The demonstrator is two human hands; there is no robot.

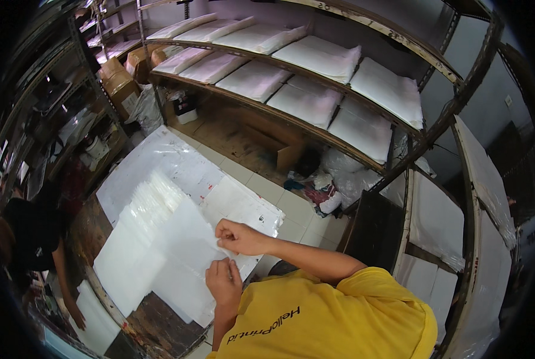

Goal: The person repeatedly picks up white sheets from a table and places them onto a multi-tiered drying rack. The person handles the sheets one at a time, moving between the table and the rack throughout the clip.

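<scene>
Right hand (240,236) at the near right edge of the fanned stack of white sheets (141,239), thumb and fingertips pinched shut on the edge of the top sheet (183,233). Left hand (222,281) just nearer than that along the same edge of the stack, fingers curled down flat on the top sheet, pressing rather than clasping; thumb hidden, so cannot tell whether anything is gripped beneath. Both hands close together, not quite touching.

Top sheet lying on the stack, its right margin lifted slightly at the pinch. Stack itself spread stepwise on a dark wooden table (159,326), bare wood showing at the stack's near corner.

Beyond the stack, larger clear plastic sheets (159,161) laid flat, touching its far edge. Farther beyond the stack, metal shelves (291,116) loaded with flat white packs (321,57), and under them an open cardboard box (279,149). Right of the stack, pale tiled floor (291,209). Left of the stack, another person in black (34,233), one arm reaching down near the stack's near left corner.
</scene>
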